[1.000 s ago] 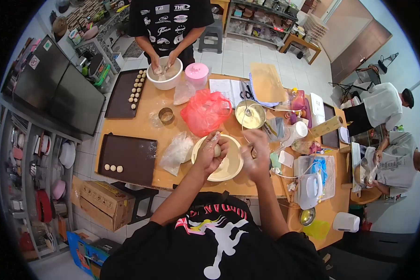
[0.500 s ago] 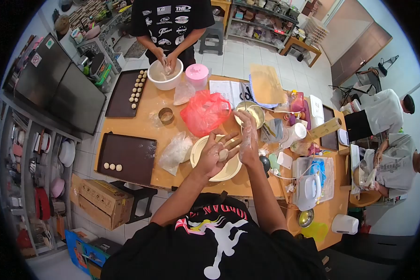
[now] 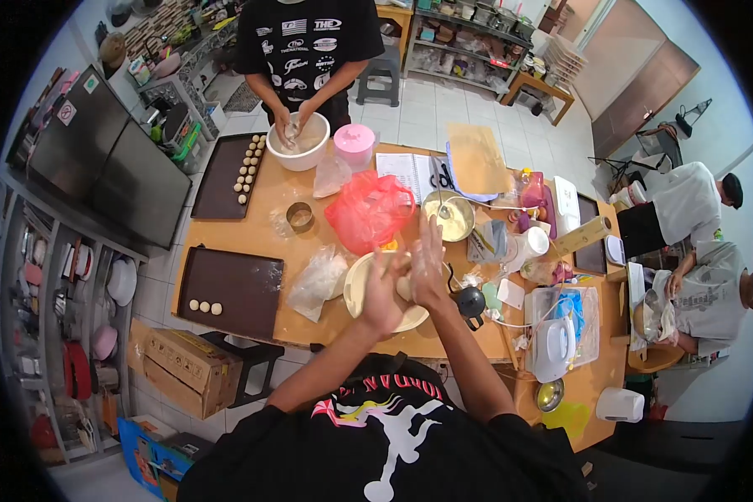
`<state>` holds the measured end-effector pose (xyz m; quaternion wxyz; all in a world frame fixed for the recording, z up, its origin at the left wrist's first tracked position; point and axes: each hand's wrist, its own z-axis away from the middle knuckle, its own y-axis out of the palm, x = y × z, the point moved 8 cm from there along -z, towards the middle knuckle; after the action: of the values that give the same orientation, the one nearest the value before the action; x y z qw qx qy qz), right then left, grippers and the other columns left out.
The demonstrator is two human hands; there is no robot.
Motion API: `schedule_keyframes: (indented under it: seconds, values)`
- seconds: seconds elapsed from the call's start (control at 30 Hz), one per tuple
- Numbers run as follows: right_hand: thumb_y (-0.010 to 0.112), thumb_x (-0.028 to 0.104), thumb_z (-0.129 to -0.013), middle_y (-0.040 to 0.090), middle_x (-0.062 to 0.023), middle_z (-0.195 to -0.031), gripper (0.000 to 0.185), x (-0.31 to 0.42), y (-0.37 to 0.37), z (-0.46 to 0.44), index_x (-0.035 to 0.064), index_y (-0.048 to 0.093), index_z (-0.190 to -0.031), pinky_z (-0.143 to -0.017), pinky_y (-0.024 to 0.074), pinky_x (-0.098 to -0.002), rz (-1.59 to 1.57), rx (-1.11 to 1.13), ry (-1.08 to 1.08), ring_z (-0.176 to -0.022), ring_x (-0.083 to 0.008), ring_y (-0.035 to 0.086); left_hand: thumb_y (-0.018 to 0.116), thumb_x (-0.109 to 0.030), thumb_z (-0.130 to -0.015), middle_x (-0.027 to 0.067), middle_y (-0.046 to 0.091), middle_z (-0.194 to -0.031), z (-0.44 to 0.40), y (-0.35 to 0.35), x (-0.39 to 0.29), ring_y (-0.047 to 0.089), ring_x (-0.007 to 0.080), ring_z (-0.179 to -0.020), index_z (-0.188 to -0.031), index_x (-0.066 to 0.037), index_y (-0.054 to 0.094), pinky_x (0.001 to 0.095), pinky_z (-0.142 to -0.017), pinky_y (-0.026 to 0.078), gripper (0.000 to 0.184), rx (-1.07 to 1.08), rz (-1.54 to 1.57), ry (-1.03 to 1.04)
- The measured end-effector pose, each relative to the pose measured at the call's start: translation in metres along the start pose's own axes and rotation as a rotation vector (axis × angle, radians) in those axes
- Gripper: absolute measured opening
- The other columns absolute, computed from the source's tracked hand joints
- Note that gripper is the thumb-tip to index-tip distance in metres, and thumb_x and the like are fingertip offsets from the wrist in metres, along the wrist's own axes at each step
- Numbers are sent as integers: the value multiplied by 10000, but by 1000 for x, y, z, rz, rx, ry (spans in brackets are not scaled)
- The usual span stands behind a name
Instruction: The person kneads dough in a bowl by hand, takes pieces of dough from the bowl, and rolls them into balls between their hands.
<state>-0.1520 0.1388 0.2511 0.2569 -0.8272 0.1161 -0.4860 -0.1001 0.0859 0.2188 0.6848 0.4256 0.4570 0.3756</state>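
Observation:
Over the cream basin (image 3: 353, 289), my left hand (image 3: 381, 294) and my right hand (image 3: 428, 266) face each other, palms close together and smeared by motion. A pale dough ball (image 3: 404, 289) shows partly between the palms. Flour whitens the fingers, which point away from me. Just beyond my right hand stands a metal bowl (image 3: 468, 219) of pale yellow filling with a utensil in it. A dark baking tray (image 3: 230, 289) to the left carries a few dough balls (image 3: 205, 307) in its lower corner.
Across the table a person (image 3: 305, 75) works with both hands in a white bowl (image 3: 305, 159). Nearby are a second tray (image 3: 217, 180) with several dough balls, a red plastic bag (image 3: 370, 213), a ring cutter (image 3: 299, 217) and a plastic bag (image 3: 318, 283). Two more people stand at right.
My palms have come together around the dough ball, which lay on my open left palm before. The view has shifted slightly. The person opposite still works in the white bowl.

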Motion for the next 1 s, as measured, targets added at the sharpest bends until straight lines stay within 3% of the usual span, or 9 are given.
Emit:
schedule_keyframes:
  seconds: [0.13, 0.2, 0.23, 0.37, 0.43, 0.5, 0.67, 0.87, 1.0]
  values:
    - [298, 332, -998, 177, -224, -1573, 610, 11, 31, 16, 42, 190, -1523, -1173, 76, -518, 17, 64, -80, -1454, -452, 89, 306, -679, -942, 102, 385, -1481, -16, -26, 0, 400, 253, -1348, -1507, -128, 281, 431, -1102, 345, 789, 316, -752, 368]
    - [259, 397, -1008, 151, -245, -1572, 634, 20, 34, 24, 60, 154, -1535, -1174, 80, -504, 177, 195, 42, -1459, -438, 86, 315, -683, -938, 91, 399, -1469, -35, -35, -5, 415, 239, -1330, -1498, -131, 304, 440, -1098, 345, 786, 506, 156, -41]
    - [251, 420, -1009, 145, -251, -1571, 645, 14, 31, 24, 65, 147, -1538, -1173, 82, -506, 202, 194, 97, -1459, -437, 85, 323, -694, -928, 101, 428, -1451, -27, -21, -14, 432, 246, -1316, -1493, -133, 311, 468, -1102, 328, 797, 81, 238, -80]
    - [265, 521, -988, 152, -259, -1566, 712, -20, 6, 9, 79, 162, -1537, -1161, 91, -546, 129, 37, 228, -1457, -441, 93, 274, -752, -896, 173, 276, -1543, 3, -17, 18, 344, 316, -1389, -1504, -38, 229, 527, -1131, 269, 939, 33, -150, -197]
    - [346, 515, -965, 168, -248, -1565, 738, -94, 60, 44, 74, 177, -1532, -1161, 90, -550, 484, -82, 1030, -1459, -428, 109, 274, -746, -899, 200, 295, -1527, -7, -29, 31, 342, 334, -1389, -1501, -17, 222, 527, -1132, 270, 947, 216, -16, -254]
    - [402, 507, -950, 189, -243, -1561, 752, -101, 71, 57, 62, 202, -1522, -1156, 95, -563, 630, -73, 1199, -1455, -425, 133, 285, -753, -891, 247, 297, -1511, -6, 0, 10, 310, 357, -1406, -1506, -14, 203, 533, -1142, 252, 965, 390, -49, -183]
    - [483, 480, -930, 251, -241, -1543, 748, 24, 2, 18, 17, 287, -1483, -1130, 123, -619, 414, 230, 35, -1429, -443, 214, 324, -792, -855, 205, 387, -1472, 12, -9, 2, 412, 419, -1325, -1497, -61, 261, 565, -1076, 350, 974, 152, 385, -419]
    - [587, 547, -840, 260, -223, -1541, 856, 82, 47, 15, 38, 322, -1476, -1137, 154, -592, 307, 408, 91, -1433, -410, 225, 301, -732, -896, 160, 289, -1542, -2, -14, -7, 333, 392, -1387, -1524, -64, 178, 546, -1136, 272, 925, 340, -92, -166]
    - [574, 582, -837, 266, -223, -1539, 873, 63, 31, 18, 45, 322, -1477, -1122, 179, -609, 472, 287, 19, -1430, -414, 228, 242, -779, -877, 207, 272, -1543, 16, -13, -30, 310, 415, -1393, -1523, -61, 196, 529, -1143, 255, 967, 255, 164, -356]
